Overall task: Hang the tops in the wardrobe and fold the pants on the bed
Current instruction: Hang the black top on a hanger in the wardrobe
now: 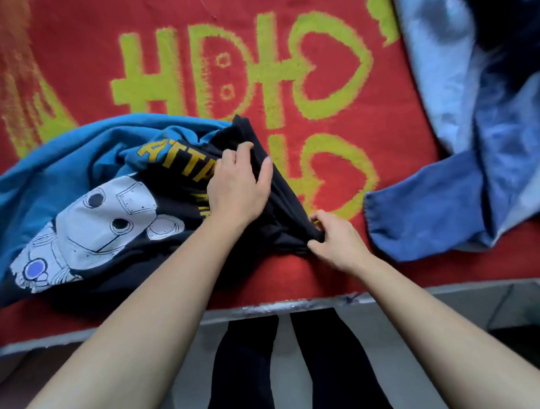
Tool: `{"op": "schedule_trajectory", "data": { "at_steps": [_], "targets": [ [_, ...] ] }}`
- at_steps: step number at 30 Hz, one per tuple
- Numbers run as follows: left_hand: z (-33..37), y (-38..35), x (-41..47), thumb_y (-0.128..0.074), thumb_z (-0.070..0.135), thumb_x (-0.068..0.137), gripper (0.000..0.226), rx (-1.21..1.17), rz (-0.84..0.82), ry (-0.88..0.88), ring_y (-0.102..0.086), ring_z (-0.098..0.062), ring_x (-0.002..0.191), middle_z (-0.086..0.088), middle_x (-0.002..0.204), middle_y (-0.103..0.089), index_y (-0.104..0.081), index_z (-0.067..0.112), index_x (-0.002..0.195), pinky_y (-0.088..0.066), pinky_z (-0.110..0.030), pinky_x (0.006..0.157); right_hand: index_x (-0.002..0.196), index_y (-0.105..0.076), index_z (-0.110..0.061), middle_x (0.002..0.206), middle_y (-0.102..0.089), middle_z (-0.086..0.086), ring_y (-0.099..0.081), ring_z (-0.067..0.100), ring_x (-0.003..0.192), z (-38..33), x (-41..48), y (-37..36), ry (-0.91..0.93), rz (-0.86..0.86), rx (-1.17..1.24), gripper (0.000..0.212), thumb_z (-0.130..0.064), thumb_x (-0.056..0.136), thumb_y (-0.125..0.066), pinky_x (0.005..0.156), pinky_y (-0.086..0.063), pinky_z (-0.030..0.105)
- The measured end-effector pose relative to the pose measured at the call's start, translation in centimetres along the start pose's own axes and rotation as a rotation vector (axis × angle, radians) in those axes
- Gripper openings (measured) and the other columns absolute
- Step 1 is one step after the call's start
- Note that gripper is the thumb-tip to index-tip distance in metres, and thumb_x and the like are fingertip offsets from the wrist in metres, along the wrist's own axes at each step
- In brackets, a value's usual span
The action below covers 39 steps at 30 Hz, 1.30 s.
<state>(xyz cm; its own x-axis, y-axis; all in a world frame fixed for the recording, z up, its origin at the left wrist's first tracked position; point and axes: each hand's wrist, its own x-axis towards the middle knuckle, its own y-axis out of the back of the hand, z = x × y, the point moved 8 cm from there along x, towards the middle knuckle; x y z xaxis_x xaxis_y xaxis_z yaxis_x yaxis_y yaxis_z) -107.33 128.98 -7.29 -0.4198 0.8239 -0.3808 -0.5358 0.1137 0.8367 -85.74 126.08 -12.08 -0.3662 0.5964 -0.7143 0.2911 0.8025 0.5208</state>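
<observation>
Now my left hand [239,184] curls around a bunch of the black-and-blue T-shirt [77,168], which lies crumpled on the red blanket [295,273]. My right hand [335,240] pinches its black edge; the jeans [431,211] lie nearby on my right

This looks like a bedroom in a home. A bed [295,267] fills most of the view, spread with a fuzzy red blanket [73,43] woven with yellow-green hearts and letter-like shapes. Loose clothes lie on it: a blue and black T-shirt [79,211] printed with a cartoon robot, and a crumpled denim garment [446,204] to the right. The bed's pale edge [281,306] runs across the near side, and below it is a plain grey floor [450,314], where a person's legs [238,373] in dark trousers stand close against the bed.
</observation>
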Motion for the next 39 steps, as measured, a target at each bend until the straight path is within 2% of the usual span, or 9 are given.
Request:
{"op": "schedule_trajectory", "data": {
  "at_steps": [3,7,14,18,21,24,27,31,39],
  "targets": [
    [-1.1,-1.4,1.0,-0.059,0.069,0.077,0.063,0.067,-0.063,0.206,-0.051,-0.027,0.114,-0.003,0.116,-0.056,-0.049,0.02,0.115,-0.044,-0.041,0.084,0.118,-0.067,-0.026,0.085,-0.058,-0.007,-0.057,0.02,0.086,-0.4,0.4,-0.4,0.074,-0.174,0.042,0.042,-0.017,0.076,-0.074,0.072,-0.04,0.023],
    [-2.5,-1.6,0.8,-0.071,0.029,0.075,0.039,-0.03,-0.064,0.197,-0.05,-0.022,0.114,0.002,0.114,-0.054,-0.052,0.022,0.108,-0.039,-0.033,0.081,0.125,-0.067,-0.02,0.107,-0.072,-0.003,-0.063,0.011,0.092,-0.3,0.6,-0.4,0.02,-0.414,0.302,0.052,0.007,0.08,-0.063,0.083,-0.047,0.014],
    [-3.8,-2.1,-4.9,-0.06,0.044,0.09,0.056,-0.046,0.043,-0.005,-0.043,-0.027,0.127,-0.012,0.146,-0.036,-0.05,0.012,0.135,-0.04,-0.041,0.102,0.146,-0.045,-0.017,0.13,-0.048,0.017,-0.052,0.035,0.116,-4.1,3.4,8.7,0.17,0.373,-0.186,0.061,-0.002,0.087,-0.053,0.095,-0.046,0.046],
    [-3.7,-2.9,-7.6,-0.06,0.06,0.083,0.066,0.046,0.13,-0.044,-0.051,-0.035,0.117,-0.018,0.14,-0.042,-0.055,0.01,0.127,-0.045,-0.043,0.096,0.157,-0.018,-0.033,0.16,-0.021,0.018,-0.038,0.037,0.135,-13.2,7.5,8.2,0.479,0.322,-0.562,0.095,0.013,0.08,-0.048,0.1,-0.045,0.047],
    [-3.7,-4.3,-8.1,-0.043,0.084,0.074,0.089,0.086,0.069,0.104,-0.042,-0.037,0.129,-0.021,0.137,-0.045,-0.053,0.01,0.123,-0.038,-0.045,0.107,0.156,-0.016,-0.039,0.165,-0.006,0.012,-0.028,0.036,0.141,-17.8,9.5,5.5,0.692,0.19,-0.925,0.08,0.003,0.094,-0.043,0.102,-0.042,0.046],
    [-2.7,-5.5,-7.8,-0.046,0.091,0.061,0.104,0.184,-0.022,0.24,-0.028,-0.04,0.139,-0.023,0.145,-0.036,-0.044,0.01,0.127,-0.024,-0.051,0.114,0.145,-0.045,-0.033,0.159,-0.029,0.001,-0.033,0.03,0.138,-18.7,10.4,5.3,0.721,0.162,-0.947,0.043,-0.022,0.103,-0.043,0.099,-0.041,0.047],
    [-1.4,-6.0,-7.6,-0.072,0.061,0.063,0.084,0.231,-0.075,0.293,-0.021,-0.042,0.141,-0.023,0.147,-0.029,-0.04,0.016,0.127,-0.017,-0.058,0.114,0.137,-0.052,-0.02,0.149,-0.044,0.001,-0.04,0.03,0.13,-16.8,10.0,7.5,0.615,0.215,-0.931,0.037,-0.019,0.1,-0.05,0.088,-0.044,0.044],
    [-1.4,-3.7,-8.6,-0.071,0.027,0.071,0.054,0.295,-0.085,0.245,-0.032,-0.033,0.129,-0.012,0.136,-0.037,-0.05,0.023,0.121,-0.024,-0.056,0.11,0.121,-0.051,-0.007,0.122,-0.053,0.017,-0.049,0.036,0.115,-12.7,7.1,11.3,0.473,0.267,-0.98,0.027,-0.017,0.096,-0.048,0.082,-0.046,0.048],
    [-3.7,16.9,-15.6,-0.065,0.005,0.073,0.019,0.158,0.375,0.138,-0.055,-0.039,0.099,-0.017,0.108,-0.059,-0.07,0.008,0.091,-0.043,-0.047,0.078,0.09,-0.052,-0.006,0.098,-0.053,0.017,-0.052,0.037,0.098,-20.6,-4.0,16.5,0.56,0.321,-0.576,0.027,-0.03,0.1,-0.041,0.073,-0.043,0.044]
  ]
}}
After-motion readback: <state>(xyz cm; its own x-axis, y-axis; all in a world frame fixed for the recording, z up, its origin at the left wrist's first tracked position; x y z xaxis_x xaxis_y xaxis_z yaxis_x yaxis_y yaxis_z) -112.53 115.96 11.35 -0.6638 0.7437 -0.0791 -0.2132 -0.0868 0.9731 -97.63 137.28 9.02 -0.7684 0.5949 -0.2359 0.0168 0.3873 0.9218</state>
